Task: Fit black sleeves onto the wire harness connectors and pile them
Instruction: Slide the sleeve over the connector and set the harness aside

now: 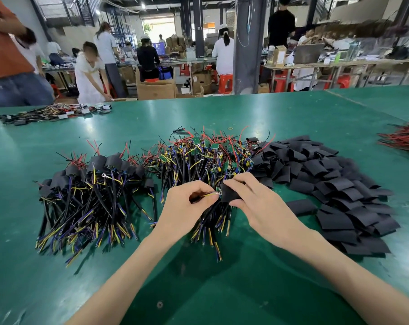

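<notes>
My left hand [187, 205] pinches the wires of one harness [210, 195], its yellow lead and ring terminal showing between my fingers. My right hand [252, 200] grips a black sleeve [229, 192] right at that wire end. Behind my hands lies a heap of bare harnesses with small green boards [206, 158]. To the left sits a pile of sleeved harnesses [91, 186]. A broad heap of loose black sleeves [335, 186] spreads to the right, one lying apart [302, 206].
The green table [198, 289] stretches all around. Another batch of wired parts [53, 113] lies at the far left edge, and red and black wires [405, 137] at the right edge. Several people work at benches beyond the table.
</notes>
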The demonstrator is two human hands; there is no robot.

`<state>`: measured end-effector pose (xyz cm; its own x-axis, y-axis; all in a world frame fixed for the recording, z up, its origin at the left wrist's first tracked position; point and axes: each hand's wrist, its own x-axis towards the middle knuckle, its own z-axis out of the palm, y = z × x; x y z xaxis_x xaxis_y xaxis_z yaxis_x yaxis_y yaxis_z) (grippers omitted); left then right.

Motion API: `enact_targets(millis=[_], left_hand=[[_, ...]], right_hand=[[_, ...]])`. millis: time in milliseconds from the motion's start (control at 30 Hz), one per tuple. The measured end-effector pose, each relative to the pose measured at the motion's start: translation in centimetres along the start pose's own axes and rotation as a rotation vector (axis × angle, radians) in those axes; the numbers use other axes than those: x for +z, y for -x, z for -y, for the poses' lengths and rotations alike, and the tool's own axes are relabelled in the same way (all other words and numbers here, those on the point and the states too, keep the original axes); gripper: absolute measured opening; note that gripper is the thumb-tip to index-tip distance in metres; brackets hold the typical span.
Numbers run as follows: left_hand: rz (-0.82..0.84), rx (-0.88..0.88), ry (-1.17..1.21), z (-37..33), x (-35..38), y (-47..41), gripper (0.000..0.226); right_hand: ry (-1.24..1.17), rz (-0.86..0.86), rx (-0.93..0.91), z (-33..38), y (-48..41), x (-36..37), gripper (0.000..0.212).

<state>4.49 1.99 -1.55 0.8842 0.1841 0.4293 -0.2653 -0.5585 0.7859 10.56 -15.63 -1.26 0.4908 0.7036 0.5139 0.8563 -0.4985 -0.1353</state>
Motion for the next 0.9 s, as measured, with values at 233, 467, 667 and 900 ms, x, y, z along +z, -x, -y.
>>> enact_targets(millis=[233, 467, 667, 900], left_hand=[[-0.004, 0.152, -0.153, 0.4, 0.0, 0.0, 0.011], [-0.024, 0.067, -0.157, 0.9, 0.2, 0.1, 0.024], [-0.222, 0.098, -0.231, 0.2, -1.6, -0.5, 0.024], [-0.763, 0.023, -0.577, 2.9, -9.0, -2.2, 0.044]], right_hand=[[-0.009, 0.022, -0.007, -0.3, 0.1, 0.4, 0.036], [0.007, 0.022, -0.042, -0.3, 0.0, 0.6, 0.035], [-0.043, -0.007, 0.02, -0.1, -0.1, 0.5, 0.053], [0.12, -0.061, 0.216, -1.4, -0.3, 0.7, 0.06]])
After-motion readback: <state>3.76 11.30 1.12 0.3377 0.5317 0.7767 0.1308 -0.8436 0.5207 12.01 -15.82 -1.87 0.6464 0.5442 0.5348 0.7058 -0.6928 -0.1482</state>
